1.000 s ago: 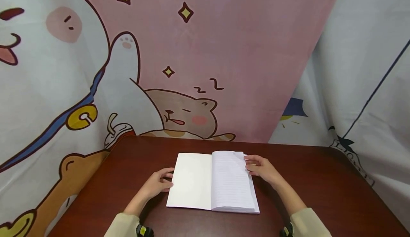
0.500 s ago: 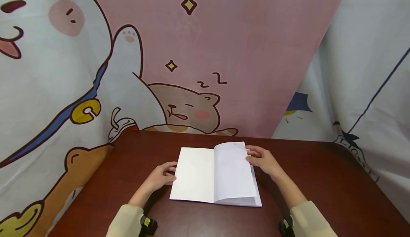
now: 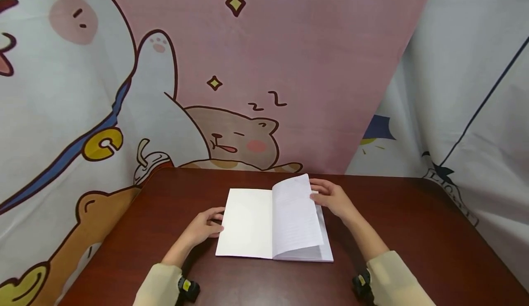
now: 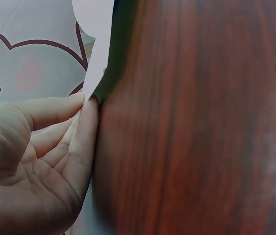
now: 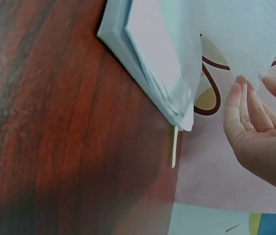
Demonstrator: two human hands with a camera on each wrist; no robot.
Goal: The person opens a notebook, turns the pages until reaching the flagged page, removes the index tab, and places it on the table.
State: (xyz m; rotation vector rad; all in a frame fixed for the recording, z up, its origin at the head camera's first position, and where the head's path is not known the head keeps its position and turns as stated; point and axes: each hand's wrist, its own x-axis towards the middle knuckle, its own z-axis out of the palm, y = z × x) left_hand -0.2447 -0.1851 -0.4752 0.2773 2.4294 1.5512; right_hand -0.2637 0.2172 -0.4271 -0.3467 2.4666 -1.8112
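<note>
An open notebook [image 3: 244, 225] lies on the table, its left side plain cream-white and its right side faintly lined. At the left edge of the notebook, my left hand [image 3: 201, 226] holds the cover; the left wrist view shows that cover edge [image 4: 99, 63] pinched between thumb and fingers. My right hand [image 3: 334, 199] pinches the upper outer corner of a page [image 3: 295, 221], which curves up off the stack. In the right wrist view, fingertips meet at the tip of this raised page [image 5: 248, 44], while the page stack [image 5: 152, 58] stays below it.
The dark red-brown wooden table [image 3: 413, 232] extends around the notebook. Behind it hangs a pink and white cloth [image 3: 322, 67] with cartoon animals. A thin pale strip [image 5: 174, 147] sticks out from the notebook's far edge in the right wrist view.
My right hand has raised the page's upper corner and moved it slightly left, so the page curves higher above the stack. My left hand stays at the cover's left edge.
</note>
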